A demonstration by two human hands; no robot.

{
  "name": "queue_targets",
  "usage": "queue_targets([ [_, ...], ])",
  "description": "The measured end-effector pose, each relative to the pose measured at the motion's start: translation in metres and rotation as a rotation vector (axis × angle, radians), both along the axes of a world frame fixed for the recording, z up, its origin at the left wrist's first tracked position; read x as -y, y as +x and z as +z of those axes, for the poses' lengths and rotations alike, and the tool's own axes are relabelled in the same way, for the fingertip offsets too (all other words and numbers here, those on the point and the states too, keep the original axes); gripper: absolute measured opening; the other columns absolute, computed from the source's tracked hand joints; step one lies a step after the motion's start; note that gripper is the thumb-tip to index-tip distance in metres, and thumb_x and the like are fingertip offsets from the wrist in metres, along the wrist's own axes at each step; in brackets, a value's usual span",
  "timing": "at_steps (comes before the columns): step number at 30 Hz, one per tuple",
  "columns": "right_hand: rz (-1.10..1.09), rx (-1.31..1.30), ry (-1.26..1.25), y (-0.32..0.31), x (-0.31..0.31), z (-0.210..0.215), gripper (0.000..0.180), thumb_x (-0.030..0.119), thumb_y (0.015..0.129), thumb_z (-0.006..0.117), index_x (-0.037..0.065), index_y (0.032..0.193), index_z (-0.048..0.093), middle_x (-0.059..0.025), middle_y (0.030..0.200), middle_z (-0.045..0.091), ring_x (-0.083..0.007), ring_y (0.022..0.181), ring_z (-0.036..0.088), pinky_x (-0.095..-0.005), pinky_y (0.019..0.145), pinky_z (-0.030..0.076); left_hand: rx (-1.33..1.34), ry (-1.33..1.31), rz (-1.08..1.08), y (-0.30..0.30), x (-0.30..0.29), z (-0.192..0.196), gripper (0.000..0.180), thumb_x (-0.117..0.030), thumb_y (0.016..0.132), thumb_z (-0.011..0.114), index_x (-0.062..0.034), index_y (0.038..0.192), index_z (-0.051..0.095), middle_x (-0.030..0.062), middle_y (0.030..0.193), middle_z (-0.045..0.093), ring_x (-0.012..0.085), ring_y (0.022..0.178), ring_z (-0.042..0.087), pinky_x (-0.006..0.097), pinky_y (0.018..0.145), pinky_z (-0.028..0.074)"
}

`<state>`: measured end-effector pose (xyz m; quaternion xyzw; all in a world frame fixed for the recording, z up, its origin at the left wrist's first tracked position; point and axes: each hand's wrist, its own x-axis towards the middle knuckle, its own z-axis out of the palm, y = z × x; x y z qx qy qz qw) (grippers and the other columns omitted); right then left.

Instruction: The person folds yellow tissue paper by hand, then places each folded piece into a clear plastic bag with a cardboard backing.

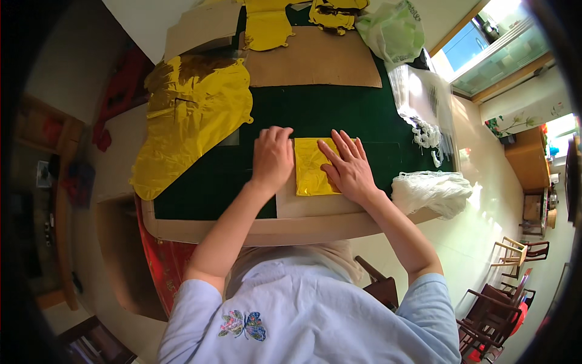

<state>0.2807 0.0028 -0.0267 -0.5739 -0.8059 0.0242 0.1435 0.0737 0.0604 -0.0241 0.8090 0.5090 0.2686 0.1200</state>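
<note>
A piece of yellow foil [310,173], folded into a flat rectangle, lies near the table's front edge. It partly covers a pale flat sheet [288,203]. My right hand [348,167] presses flat on the foil's right part, fingers spread. Along the foil's left edge is my left hand [273,159], its fingers curled and close together; whatever is under them is hidden. To the left, a large deflated yellow foil balloon [194,121] with small edge tabs lies spread out and overhangs the table's left side.
More yellow foil balloons [267,27] rest on brown cardboard [309,60] at the back of the dark green tabletop [303,109]. A pale green plastic bag [394,30], clear plastic packaging [424,94] and a white string bundle [430,191] line the right side.
</note>
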Motion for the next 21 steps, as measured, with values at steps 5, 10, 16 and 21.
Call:
queue_targets([
  [5, -0.001, 0.007, -0.004, 0.002, -0.001, -0.001, 0.049, 0.035, 0.094, 0.053, 0.024, 0.142, 0.045, -0.0139, 0.149, 0.036, -0.0309, 0.139, 0.03, -0.0472, 0.116, 0.018, -0.05, -0.021, -0.066, 0.0, -0.006, 0.0, 0.018, -0.008, 0.092, 0.056, -0.0037, 0.109, 0.055, 0.0136, 0.108, 0.059, 0.0285, 0.102, 0.056, 0.037, 0.088, 0.05],
  [10, -0.002, -0.001, -0.005, 0.001, 0.0, -0.001, 0.049, 0.033, 0.094, 0.053, 0.023, 0.141, 0.046, -0.0142, 0.148, 0.037, -0.0313, 0.139, 0.031, -0.0473, 0.116, 0.018, -0.027, 0.079, -0.104, -0.001, 0.011, 0.0, 0.033, -0.01, 0.089, 0.059, -0.0037, 0.121, 0.053, 0.0156, 0.125, 0.053, 0.0316, 0.121, 0.048, 0.046, 0.104, 0.038],
  [16, -0.008, -0.007, 0.014, -0.001, 0.001, -0.003, 0.049, 0.033, 0.094, 0.053, 0.023, 0.141, 0.046, -0.0141, 0.148, 0.037, -0.0319, 0.139, 0.031, -0.0476, 0.115, 0.019, -0.226, -0.071, -0.307, 0.017, 0.06, -0.01, 0.063, -0.033, 0.09, 0.059, -0.004, 0.142, 0.04, 0.0186, 0.151, 0.028, 0.0314, 0.143, 0.021, 0.051, 0.116, 0.016],
  [21, -0.021, 0.003, 0.015, -0.002, 0.003, -0.003, 0.047, 0.031, 0.095, 0.052, 0.023, 0.141, 0.046, -0.014, 0.148, 0.037, -0.0319, 0.138, 0.031, -0.0477, 0.115, 0.018, -0.121, -0.049, -0.335, -0.002, 0.062, -0.007, 0.048, -0.028, 0.092, 0.057, -0.0041, 0.133, 0.05, 0.0178, 0.141, 0.044, 0.0328, 0.135, 0.036, 0.05, 0.113, 0.024],
])
